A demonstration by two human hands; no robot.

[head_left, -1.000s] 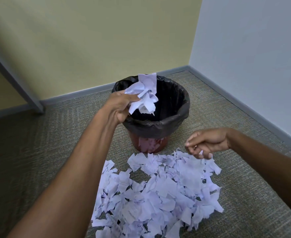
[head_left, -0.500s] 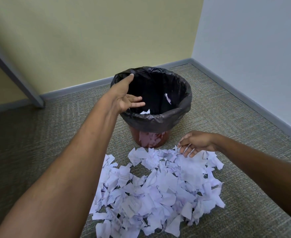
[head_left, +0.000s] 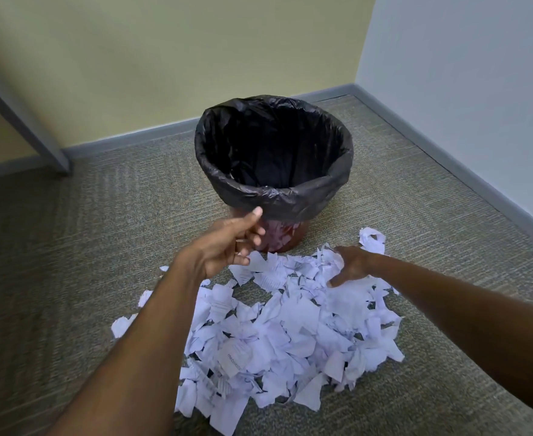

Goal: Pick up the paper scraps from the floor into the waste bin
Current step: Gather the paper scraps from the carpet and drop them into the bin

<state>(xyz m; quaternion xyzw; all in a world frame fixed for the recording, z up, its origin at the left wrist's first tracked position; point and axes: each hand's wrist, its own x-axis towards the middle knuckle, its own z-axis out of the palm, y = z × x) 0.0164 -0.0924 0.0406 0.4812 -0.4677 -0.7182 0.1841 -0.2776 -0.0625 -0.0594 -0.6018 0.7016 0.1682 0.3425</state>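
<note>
Task early-to-mid, most of it left, judging by the floor. Big heap of torn white paper scraps (head_left: 277, 328) lies on the grey-beige carpeted floor (head_left: 101, 247), spread from just in front of the bin toward the camera, a few strays off its left edge and one crumpled bit at the far right.

Round red-brown waste bin with a black plastic liner (head_left: 274, 158) stands upright in the room corner, touching the far edge of the heap. Inside is mostly dark; a small pale fleck shows low on the liner wall, contents otherwise can't be read, so how much is binned is unclear.

Left hand (head_left: 227, 247) hangs above the heap's far-left edge, just in front of the bin wall, fingers loosely curled, thumb up, nothing held.

Right hand (head_left: 350, 265) is down on the heap at its far-right part, fingers splayed wide and pressed into scraps, palm down; not closed round any yet.

Next probably: gather a bunch, lift to the bin. Many loads remain. Light scraps may spill off a handful.
</note>
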